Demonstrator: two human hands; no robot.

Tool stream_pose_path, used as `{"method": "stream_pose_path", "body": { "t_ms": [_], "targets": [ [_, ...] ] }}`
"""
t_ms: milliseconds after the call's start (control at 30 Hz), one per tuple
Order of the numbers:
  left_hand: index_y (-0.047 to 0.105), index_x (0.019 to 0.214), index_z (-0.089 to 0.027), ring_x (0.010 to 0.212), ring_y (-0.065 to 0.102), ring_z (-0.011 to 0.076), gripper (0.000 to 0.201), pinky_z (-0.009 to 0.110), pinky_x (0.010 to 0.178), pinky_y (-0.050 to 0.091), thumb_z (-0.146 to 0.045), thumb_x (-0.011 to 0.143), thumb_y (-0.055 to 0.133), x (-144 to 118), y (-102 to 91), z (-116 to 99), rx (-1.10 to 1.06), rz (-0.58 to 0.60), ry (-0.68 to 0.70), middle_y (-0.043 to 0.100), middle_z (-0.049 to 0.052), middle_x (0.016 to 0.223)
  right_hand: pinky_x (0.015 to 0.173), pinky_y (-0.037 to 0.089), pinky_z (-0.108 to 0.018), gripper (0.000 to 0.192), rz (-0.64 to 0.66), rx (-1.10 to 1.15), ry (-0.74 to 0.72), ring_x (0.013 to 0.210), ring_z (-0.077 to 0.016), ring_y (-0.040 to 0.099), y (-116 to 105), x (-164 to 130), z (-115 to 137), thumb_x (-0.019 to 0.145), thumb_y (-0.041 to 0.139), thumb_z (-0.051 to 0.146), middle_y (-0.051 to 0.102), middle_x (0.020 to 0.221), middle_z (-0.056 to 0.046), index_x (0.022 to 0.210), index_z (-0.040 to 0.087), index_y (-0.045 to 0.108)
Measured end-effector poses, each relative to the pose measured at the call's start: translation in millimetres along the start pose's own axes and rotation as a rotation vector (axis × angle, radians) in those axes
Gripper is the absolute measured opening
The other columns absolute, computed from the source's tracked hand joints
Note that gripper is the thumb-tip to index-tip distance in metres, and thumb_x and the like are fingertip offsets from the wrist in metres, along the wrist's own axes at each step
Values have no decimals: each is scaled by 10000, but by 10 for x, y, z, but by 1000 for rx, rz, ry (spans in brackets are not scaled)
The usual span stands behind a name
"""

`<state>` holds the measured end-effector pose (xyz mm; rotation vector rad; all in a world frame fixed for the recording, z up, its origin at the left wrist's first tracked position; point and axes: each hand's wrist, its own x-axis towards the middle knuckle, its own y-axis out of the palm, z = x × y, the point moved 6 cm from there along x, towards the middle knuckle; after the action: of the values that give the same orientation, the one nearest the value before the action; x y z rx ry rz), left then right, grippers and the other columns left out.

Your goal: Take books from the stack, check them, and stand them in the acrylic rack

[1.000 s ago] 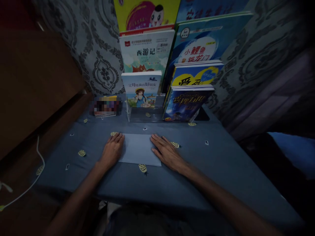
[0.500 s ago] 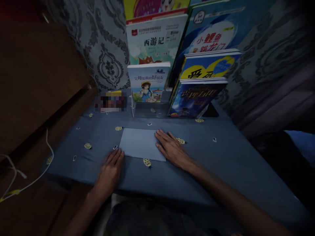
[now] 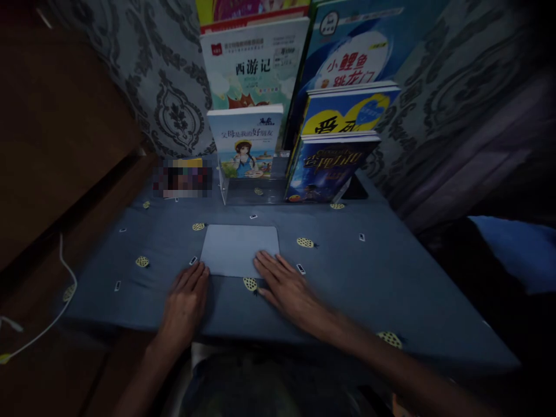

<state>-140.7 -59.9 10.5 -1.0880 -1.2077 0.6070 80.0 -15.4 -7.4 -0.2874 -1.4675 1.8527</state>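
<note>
- Grey pad (image 3: pixel 238 249) lying flat just beyond both hands' fingertips
- left hand (image 3: pixel 185 304) resting open, gripping nothing
- right hand (image 3: pixel 289 292) lying flat, fingers spread, touching pad edge, holding nothing

"西游记" on the white book (image 3: pixel 254 63); "小鲤鱼跳龙门" (partly hidden) on the blue book (image 3: pixel 347 61).

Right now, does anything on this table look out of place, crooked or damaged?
Nothing stands out. The grey sheet lies flat and square on the blue cloth, both hands rest flat at its near edge, and the books stand upright in their rack.
</note>
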Motion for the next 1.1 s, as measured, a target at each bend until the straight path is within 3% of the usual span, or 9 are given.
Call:
{"method": "stream_pose_path", "body": {
  "t_ms": [233,300,467,567,667,833,933,1033,1100],
  "targets": [
    [659,1192,-144,1244,628,301,280,500,1062,497,-249,1013,471,222,32,-164,33,114,141,699,156,1273,1220,336,-510,541,-19,-32,53,1488,-244,365,-172,-227,-195,1058,398,352,448,1570,-140,1566,177,336],
    [622,1268,-171,1276,608,290,312,454,1031,523,-179,989,481,328,43,-253,35,198,227,671,139,1328,1216,336,-527,526,-32,-41,59,1483,-254,375,-174,-219,-187,1056,400,344,467,1555,-154,1546,156,372],
    [487,1429,-202,1332,556,305,643,399,999,548,26,828,493,557,92,-433,83,492,375,593,138,1421,1200,356,-551,513,-55,-27,62,1458,-273,421,-191,-199,-182,1021,480,323,506,1527,-154,1509,169,436],
    [497,1421,-155,1263,605,342,619,435,907,591,39,836,443,638,181,-492,170,542,369,588,212,1392,1188,375,-548,495,-67,-34,64,1436,-280,454,-210,-205,-174,1009,506,311,535,1502,-162,1478,157,474],
    [546,1380,-112,1203,639,378,518,443,816,615,0,896,397,655,292,-530,235,520,352,616,267,1327,1184,381,-545,476,-92,-38,68,1415,-277,481,-213,-212,-177,1004,523,317,569,1470,-159,1454,164,501],
    [580,1349,-156,1230,632,325,493,423,923,580,-17,903,423,655,219,-458,177,445,358,641,213,1330,1178,390,-522,425,-146,-12,44,1372,-258,527,-187,-197,-279,1005,532,317,624,1408,-152,1398,156,554],
    [630,1270,-207,1088,706,250,415,319,842,583,-61,929,445,682,96,-359,34,418,341,727,125,1204,1161,405,-518,378,-179,32,44,1346,-248,553,-223,-153,-390,1013,502,284,649,1377,-137,1368,181,583],
    [700,1144,-234,863,749,204,300,257,720,563,-213,997,440,726,1,-259,-179,298,222,783,74,1009,1143,415,-531,358,-160,91,77,1316,-257,577,-278,-76,-511,1001,502,246,664,1355,-130,1340,209,609],
    [733,1067,-240,846,749,199,300,248,730,547,-302,1006,446,741,-42,-216,-352,223,118,791,63,967,1133,418,-538,344,-150,143,119,1293,-265,593,-319,-23,-600,984,520,231,674,1340,-124,1311,221,628]
  ]
}}
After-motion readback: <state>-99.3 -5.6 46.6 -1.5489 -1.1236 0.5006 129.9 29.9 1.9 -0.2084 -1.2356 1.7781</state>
